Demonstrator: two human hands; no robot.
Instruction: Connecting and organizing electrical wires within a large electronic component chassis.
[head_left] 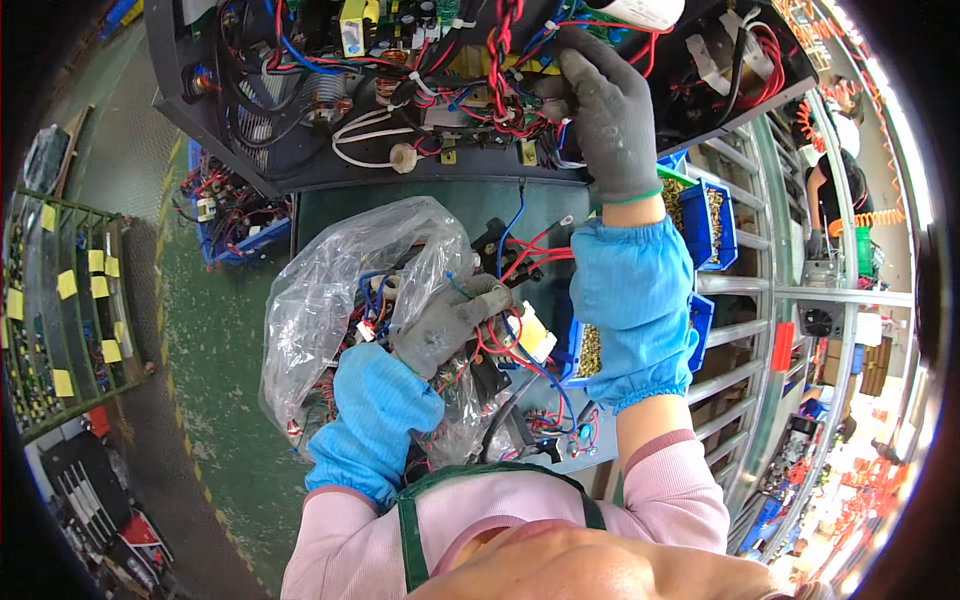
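Observation:
A black metal chassis (420, 180), packed with circuit boards and wiring, lies at the far side. My right hand (615, 125), in a grey glove, reaches into it with fingers curled down beside the red and black twisted wires (500, 60); what the fingertips grip is hidden. Nearer me, my left hand (445, 325), also gloved, is closed on a bundle of thin red and blue wires (492, 340). These wires run to a white and yellow component (532, 334). A clear plastic bag (335, 270) with more wired parts lies around that hand.
Blue bins with small brass-coloured parts (590, 352) stand to the right, by a metal roller rack (735, 345). At left are a blue bin of wired parts (245, 240) and a rack of circuit boards (75, 310). Another person (845, 180) is at the far right.

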